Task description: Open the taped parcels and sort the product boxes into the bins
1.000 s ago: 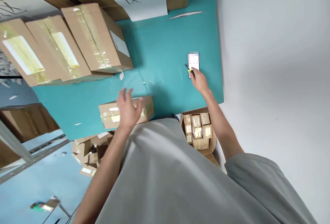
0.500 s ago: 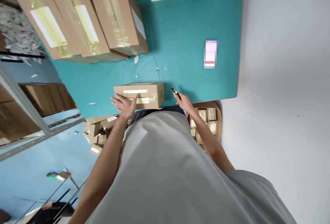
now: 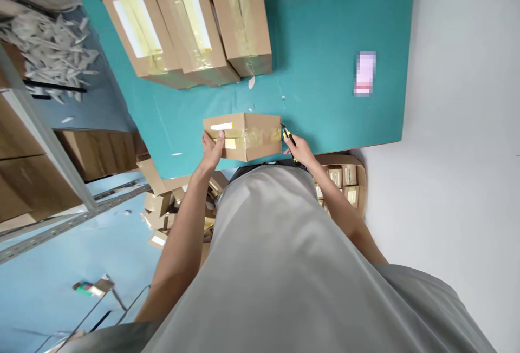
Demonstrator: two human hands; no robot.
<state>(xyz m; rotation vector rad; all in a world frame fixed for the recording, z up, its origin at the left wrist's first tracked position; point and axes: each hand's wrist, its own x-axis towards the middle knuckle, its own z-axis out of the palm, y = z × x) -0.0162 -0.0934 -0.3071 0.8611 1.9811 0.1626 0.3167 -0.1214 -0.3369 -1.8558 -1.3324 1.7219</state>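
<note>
Small taped cardboard box (image 3: 244, 136) sits at the near edge of the teal table (image 3: 325, 71), right in front of you, long axis running left-right. Your left hand (image 3: 212, 150) clamps its left end, thumb on top by the white label. Your right hand (image 3: 301, 150) is closed around a yellow-black utility knife (image 3: 287, 135), tip touching the box's right end where the tape seam runs out. So the blade is in line with the seam, with the left hand at the far end of that line. Three larger taped cartons (image 3: 187, 23) lie well apart at the back.
</note>
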